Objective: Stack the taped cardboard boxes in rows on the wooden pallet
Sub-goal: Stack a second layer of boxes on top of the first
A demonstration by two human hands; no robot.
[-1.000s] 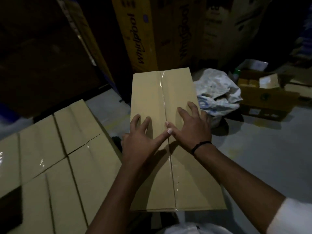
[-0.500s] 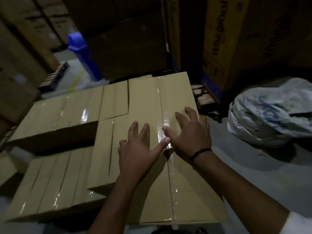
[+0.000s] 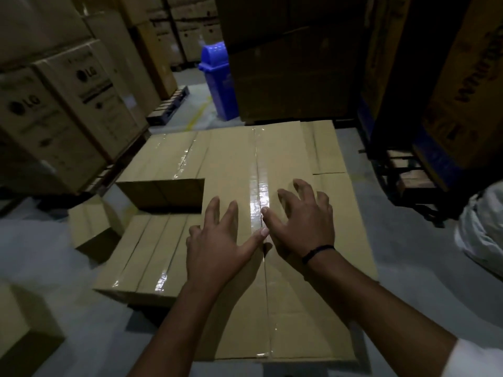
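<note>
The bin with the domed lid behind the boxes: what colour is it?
Blue. The bin shows best in the head view, the only view.

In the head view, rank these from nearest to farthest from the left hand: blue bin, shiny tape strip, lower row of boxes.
1. Tape strip: at the left hand's thumb tip.
2. Lower row of boxes: just left, a step down.
3. Blue bin: far ahead, on the floor.

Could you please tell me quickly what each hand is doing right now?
Left hand: open, fingers spread flat on the taped cardboard box.
Right hand: open, fingers spread on the same box top.
</note>
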